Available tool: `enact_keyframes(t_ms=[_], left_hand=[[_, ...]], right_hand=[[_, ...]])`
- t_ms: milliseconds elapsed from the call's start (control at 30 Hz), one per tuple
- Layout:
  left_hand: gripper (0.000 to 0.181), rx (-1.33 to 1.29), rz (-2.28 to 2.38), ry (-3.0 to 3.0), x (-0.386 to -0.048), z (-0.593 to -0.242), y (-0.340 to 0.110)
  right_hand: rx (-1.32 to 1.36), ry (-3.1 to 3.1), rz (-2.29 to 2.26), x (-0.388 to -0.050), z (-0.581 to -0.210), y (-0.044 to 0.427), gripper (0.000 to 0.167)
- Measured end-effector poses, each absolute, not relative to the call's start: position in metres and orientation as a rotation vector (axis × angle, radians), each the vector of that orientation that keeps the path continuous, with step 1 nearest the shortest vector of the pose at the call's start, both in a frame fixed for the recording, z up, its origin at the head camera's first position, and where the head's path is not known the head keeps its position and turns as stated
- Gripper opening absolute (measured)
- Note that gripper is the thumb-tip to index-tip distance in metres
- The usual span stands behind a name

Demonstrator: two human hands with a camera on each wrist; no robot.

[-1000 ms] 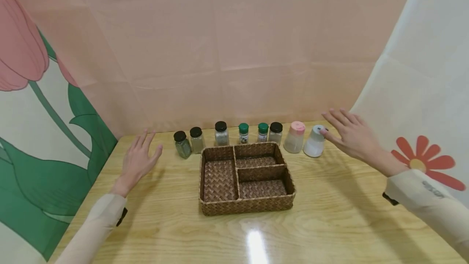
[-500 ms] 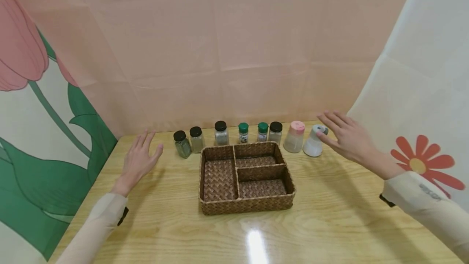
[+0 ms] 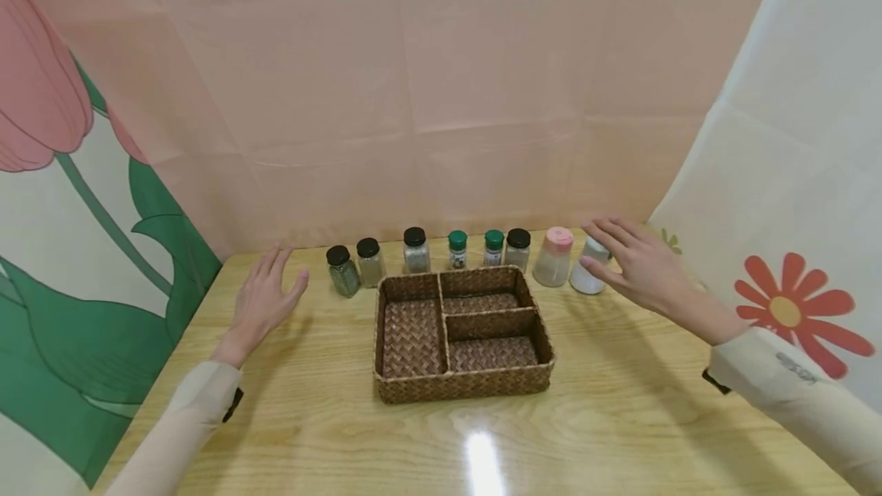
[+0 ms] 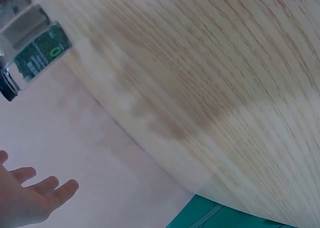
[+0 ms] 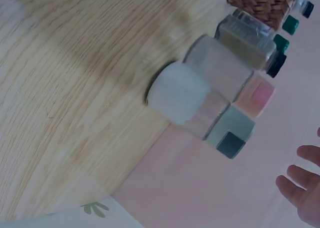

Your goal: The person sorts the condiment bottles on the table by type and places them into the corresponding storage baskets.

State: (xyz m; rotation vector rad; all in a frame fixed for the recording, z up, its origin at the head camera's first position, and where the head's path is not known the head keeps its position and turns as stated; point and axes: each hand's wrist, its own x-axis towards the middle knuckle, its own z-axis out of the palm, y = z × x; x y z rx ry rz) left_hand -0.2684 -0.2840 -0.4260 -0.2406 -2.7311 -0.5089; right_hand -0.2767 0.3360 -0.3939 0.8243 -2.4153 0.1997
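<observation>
My right hand [image 3: 641, 266] hovers with fingers stretched beside a grey-capped shaker of white powder [image 5: 180, 93] at the row's right end. In the head view the hand partly hides this shaker; the right wrist view shows a gap between them. Touching distance left of it stands a pink-capped shaker [image 3: 553, 266]. Over the table's left side, my left hand [image 3: 262, 301] is spread and holds nothing. Nearest to it is a black-capped spice jar [image 3: 344, 278], whose green label [image 4: 44, 51] appears in the left wrist view. A woven basket [image 3: 465, 386] with three compartments sits mid-table.
Behind the basket, the row also includes more black-capped jars [image 3: 416, 255] and two small green-capped bottles [image 3: 458, 252], [image 3: 493, 251]. A pink cloth [image 3: 413, 136] hangs along the back edge of the wooden table [image 3: 331, 435]. Patterned cloths border both sides.
My right hand has drifted left and slightly down, now covering more of the grey-capped shaker in the head view. The left hand has barely moved. The jars and basket stay put.
</observation>
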Motion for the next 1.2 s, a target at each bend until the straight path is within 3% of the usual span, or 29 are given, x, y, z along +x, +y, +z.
enact_keyframes(t_ms=[700,1200], left_hand=[[0.071,-0.167,-0.718,-2.73,-0.272,-0.434,-0.277],[0.081,-0.081,-0.858,-2.749,-0.281,-0.435,-0.263]], right_hand=[[0.766,-2.556,0.339,-0.26,-0.398,0.298,0.063],[0.91,-2.479,0.415,-0.254,-0.423,0.266,0.064]])
